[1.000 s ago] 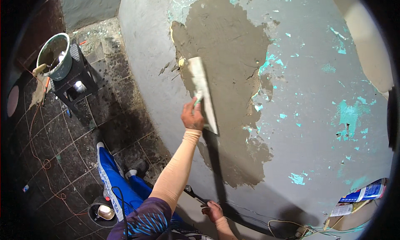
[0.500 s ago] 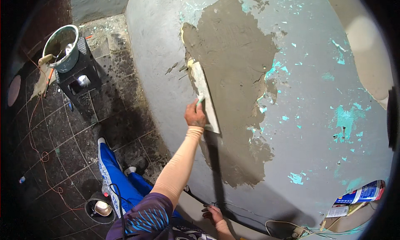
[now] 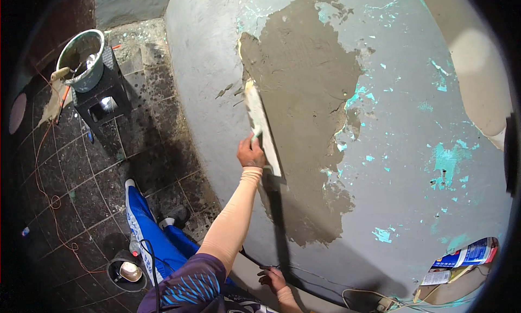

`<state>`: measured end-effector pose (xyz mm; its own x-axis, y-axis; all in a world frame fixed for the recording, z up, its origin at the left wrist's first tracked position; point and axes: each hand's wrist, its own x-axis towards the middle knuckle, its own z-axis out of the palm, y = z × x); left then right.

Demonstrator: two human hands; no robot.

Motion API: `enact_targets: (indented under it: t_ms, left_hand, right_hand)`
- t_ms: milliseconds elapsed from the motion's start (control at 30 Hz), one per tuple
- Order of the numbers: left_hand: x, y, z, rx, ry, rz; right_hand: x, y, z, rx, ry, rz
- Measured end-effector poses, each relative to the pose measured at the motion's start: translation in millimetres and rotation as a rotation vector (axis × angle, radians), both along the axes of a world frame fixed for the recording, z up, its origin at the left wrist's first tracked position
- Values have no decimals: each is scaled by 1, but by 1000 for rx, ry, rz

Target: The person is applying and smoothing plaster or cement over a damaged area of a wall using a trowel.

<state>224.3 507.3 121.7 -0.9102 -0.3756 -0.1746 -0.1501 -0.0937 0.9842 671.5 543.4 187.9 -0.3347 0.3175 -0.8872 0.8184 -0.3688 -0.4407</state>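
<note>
From here I judge the trowel (image 3: 262, 125) to be light but stiff, perhaps slippery with wet plaster, best held by its middle grip. The left hand (image 3: 251, 153) is closed there; the blade lies just right of these fingers, along the plaster patch's (image 3: 306, 101) left edge. The right hand (image 3: 274, 279), low, has its fingers somewhat apart.

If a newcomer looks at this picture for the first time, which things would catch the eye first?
Probably the large grey-brown plaster patch in the middle of the grey wall, with the left hand holding a long trowel at its left edge. Next, bright turquoise paint patches stand out farther right. At upper left, a bucket sits on a dark stool.
</note>
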Motion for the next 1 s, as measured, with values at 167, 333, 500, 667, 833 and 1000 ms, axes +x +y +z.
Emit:
enact_targets:
  t_ms: [167,333,500,667,833,1000]
  left_hand:
    - [43,22,48,181,153,-97]
    - [57,-6,55,114,252,-71]
    - [-12,-1,7,93,94,84]
    - [55,30,2,63,171,-102]
    - [146,22,38,186,297,-262]
    - [80,-20,10,-3,116,-72]
  right_hand:
    - [12,-4,2,25,-41,-67]
    - [9,5,-9,-59,-9,-35]
    - [-9,-2,5,3,-19,-3]
    - [0,-9,-1,-38,-40,-23]
    - [12,1,-10,-91,-28,-11]
    - [-1,-2,-4,-45,63,-30]
